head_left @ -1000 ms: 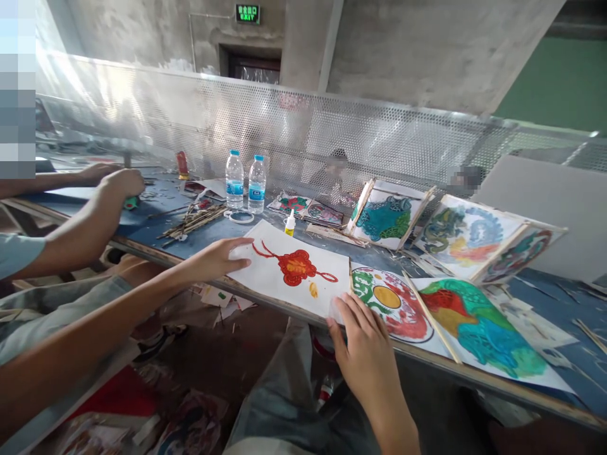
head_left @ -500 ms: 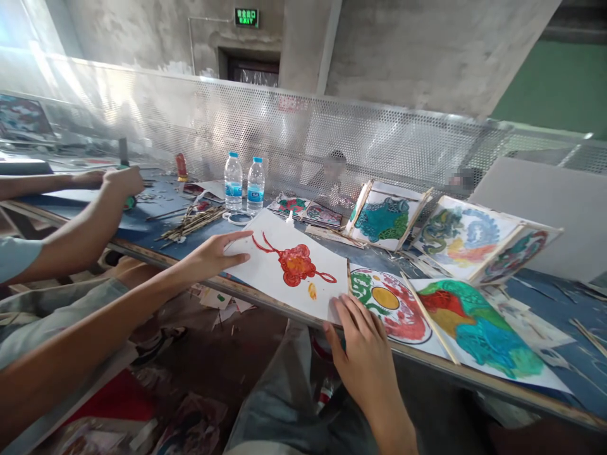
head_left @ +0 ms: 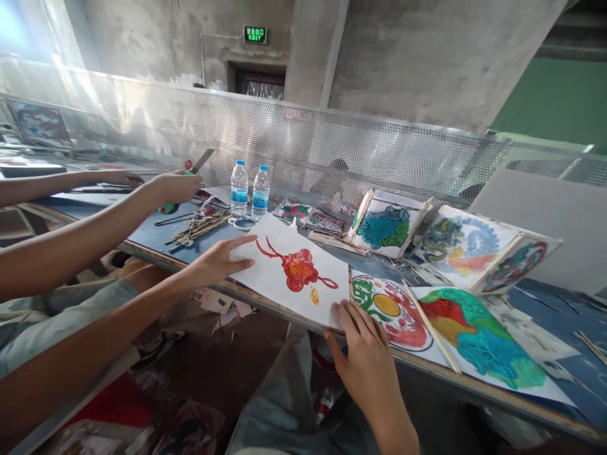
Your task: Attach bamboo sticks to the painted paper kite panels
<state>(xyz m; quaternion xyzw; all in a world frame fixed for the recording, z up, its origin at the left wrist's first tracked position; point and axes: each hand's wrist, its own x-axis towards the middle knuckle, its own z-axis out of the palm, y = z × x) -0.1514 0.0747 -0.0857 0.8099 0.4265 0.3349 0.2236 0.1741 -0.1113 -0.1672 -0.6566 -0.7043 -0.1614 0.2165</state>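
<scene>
A white sheet [head_left: 279,284] painted with a red knot ornament [head_left: 298,268] lies over the near table edge, its far edge lifted. My left hand [head_left: 218,262] pinches its left edge, thumb on top. My right hand [head_left: 365,354] grips its near right corner, fingers spread on the paper next to a round red-and-green dragon painting [head_left: 393,306]. A glue bottle tip [head_left: 294,221] peeks over the sheet's far edge.
A co-worker's hand [head_left: 175,188] at the left holds a bladed tool above bamboo sticks [head_left: 196,226]. Two water bottles [head_left: 250,188] stand behind. A green-and-red painting [head_left: 478,335] and painted lantern frames [head_left: 386,221] fill the right. A perforated metal screen [head_left: 332,151] backs the table.
The sheet's far edge has risen and now covers most of the glue bottle. The co-worker's hand has moved right and raised its tool. My hands keep their hold.
</scene>
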